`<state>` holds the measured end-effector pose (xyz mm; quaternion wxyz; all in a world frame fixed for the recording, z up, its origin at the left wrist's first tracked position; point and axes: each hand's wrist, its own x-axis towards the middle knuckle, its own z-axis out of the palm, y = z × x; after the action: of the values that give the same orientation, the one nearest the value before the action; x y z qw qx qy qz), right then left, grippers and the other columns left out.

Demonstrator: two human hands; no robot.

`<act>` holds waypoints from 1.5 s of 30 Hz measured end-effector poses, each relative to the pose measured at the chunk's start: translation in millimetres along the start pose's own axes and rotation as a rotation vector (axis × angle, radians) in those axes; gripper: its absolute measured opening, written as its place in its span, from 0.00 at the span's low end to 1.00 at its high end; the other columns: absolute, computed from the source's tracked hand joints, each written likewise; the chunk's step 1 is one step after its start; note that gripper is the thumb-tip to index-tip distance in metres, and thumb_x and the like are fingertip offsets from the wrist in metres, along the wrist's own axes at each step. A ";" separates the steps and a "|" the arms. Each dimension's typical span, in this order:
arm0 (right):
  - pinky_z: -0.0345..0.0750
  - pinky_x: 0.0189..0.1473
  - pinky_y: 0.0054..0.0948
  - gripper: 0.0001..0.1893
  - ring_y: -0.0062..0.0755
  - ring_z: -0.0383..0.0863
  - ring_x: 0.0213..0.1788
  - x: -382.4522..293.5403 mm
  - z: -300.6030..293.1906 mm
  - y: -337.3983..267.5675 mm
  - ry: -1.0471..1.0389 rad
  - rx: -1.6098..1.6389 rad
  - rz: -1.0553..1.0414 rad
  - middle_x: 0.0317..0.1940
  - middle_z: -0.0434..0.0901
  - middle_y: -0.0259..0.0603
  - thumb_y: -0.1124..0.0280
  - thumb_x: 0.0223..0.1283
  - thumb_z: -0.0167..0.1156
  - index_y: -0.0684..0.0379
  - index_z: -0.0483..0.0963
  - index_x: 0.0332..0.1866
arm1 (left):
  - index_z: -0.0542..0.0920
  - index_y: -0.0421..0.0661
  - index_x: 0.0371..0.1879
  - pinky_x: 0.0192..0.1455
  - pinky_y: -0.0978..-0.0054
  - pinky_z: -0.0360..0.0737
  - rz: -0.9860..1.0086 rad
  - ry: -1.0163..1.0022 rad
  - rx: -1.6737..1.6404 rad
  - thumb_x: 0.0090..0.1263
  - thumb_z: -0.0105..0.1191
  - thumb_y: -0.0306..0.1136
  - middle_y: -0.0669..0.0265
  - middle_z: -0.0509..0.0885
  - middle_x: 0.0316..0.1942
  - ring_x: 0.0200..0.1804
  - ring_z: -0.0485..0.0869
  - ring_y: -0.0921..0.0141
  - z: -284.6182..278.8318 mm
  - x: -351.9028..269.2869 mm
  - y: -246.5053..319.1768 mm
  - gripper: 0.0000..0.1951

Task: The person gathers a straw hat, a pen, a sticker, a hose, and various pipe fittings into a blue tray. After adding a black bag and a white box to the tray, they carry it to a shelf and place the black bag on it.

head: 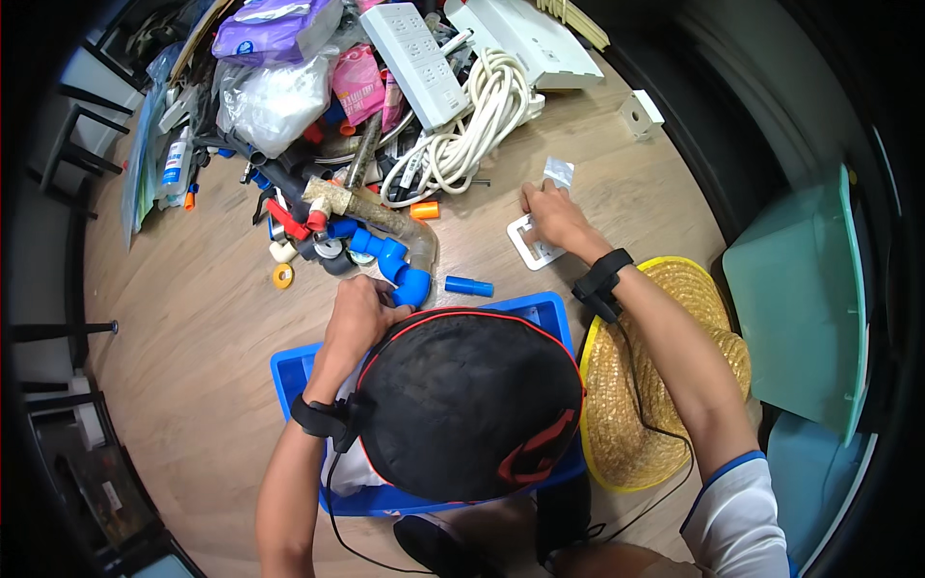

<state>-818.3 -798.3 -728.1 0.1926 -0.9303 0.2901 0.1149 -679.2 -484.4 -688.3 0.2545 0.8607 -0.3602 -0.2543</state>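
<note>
My left hand (361, 311) is at the far left edge of a black round fabric bag with red piping (470, 404), beside a blue pipe elbow (412, 287); its fingertips are partly hidden, so its grip is unclear. The bag lies over a blue plastic tray (553, 307). My right hand (553, 213) reaches over a white plastic frame plate (535, 261) on the floor, its fingers at a small clear plastic packet (559, 171). Whether they pinch the packet cannot be told. A short blue pipe piece (469, 286) lies between the hands.
Ahead is a heap with a white power strip (415, 65), coiled white cable (484, 137), pipe fittings and plastic bags (274, 101). To the right are a straw hat (650, 376) with yellow trim and a green plastic bin (795, 303). A yellow tape roll (282, 275) lies left.
</note>
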 end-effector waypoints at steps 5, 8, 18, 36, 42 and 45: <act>0.79 0.61 0.55 0.36 0.66 0.72 0.66 10.7 0.1 25.6 -0.023 0.083 -0.082 0.60 0.74 0.61 0.63 0.45 0.82 0.59 0.73 0.61 | 0.88 0.29 0.35 0.35 0.67 0.83 -0.005 0.005 -0.001 0.56 0.75 0.33 0.46 0.87 0.26 0.26 0.87 0.61 -13.4 -7.3 0.8 0.18; 0.79 0.61 0.56 0.40 0.66 0.71 0.69 -8.0 -8.4 0.5 0.015 -0.047 0.067 0.63 0.72 0.62 0.54 0.44 0.82 0.58 0.72 0.62 | 0.88 0.30 0.38 0.34 0.71 0.82 -0.023 -0.003 -0.051 0.59 0.74 0.33 0.51 0.89 0.27 0.26 0.86 0.68 -30.7 -21.0 -1.6 0.17; 0.76 0.65 0.57 0.58 0.73 0.68 0.69 -15.5 25.3 8.3 -0.014 -0.003 0.136 0.65 0.68 0.71 0.55 0.22 0.91 0.60 0.63 0.65 | 0.82 0.36 0.53 0.53 0.69 0.89 -0.203 0.294 -0.606 0.77 0.61 0.36 0.65 0.85 0.41 0.47 0.85 0.74 -78.5 -69.5 -3.7 0.16; 0.80 0.55 0.42 0.56 0.51 0.83 0.53 -12.9 -9.8 20.7 0.006 0.083 0.010 0.48 0.82 0.60 0.52 0.20 0.89 0.67 0.68 0.61 | 0.82 0.38 0.46 0.33 0.65 0.84 -0.035 -0.025 0.351 0.63 0.72 0.42 0.54 0.87 0.29 0.31 0.89 0.55 -70.8 -309.2 36.6 0.22; 0.80 0.55 0.39 0.52 0.48 0.84 0.51 -90.0 -88.9 -98.3 -0.242 0.198 -0.282 0.49 0.82 0.55 0.49 0.28 0.86 0.65 0.69 0.60 | 0.79 0.42 0.37 0.24 0.66 0.80 0.096 -0.052 0.578 0.68 0.64 0.54 0.60 0.83 0.24 0.24 0.86 0.63 -27.0 -300.6 28.7 0.23; 0.80 0.55 0.39 0.50 0.48 0.83 0.53 -118.3 -81.1 -169.8 -0.345 0.236 -0.507 0.51 0.81 0.54 0.49 0.32 0.86 0.61 0.69 0.63 | 0.81 0.41 0.37 0.24 0.69 0.78 0.149 -0.029 0.584 0.66 0.64 0.56 0.62 0.83 0.24 0.25 0.86 0.65 -16.9 -290.9 24.5 0.25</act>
<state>-806.1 -645.5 -567.0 0.3682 -0.9109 0.0235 0.1848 -858.5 -277.0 -586.5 0.0093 0.8648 -0.4841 -0.1329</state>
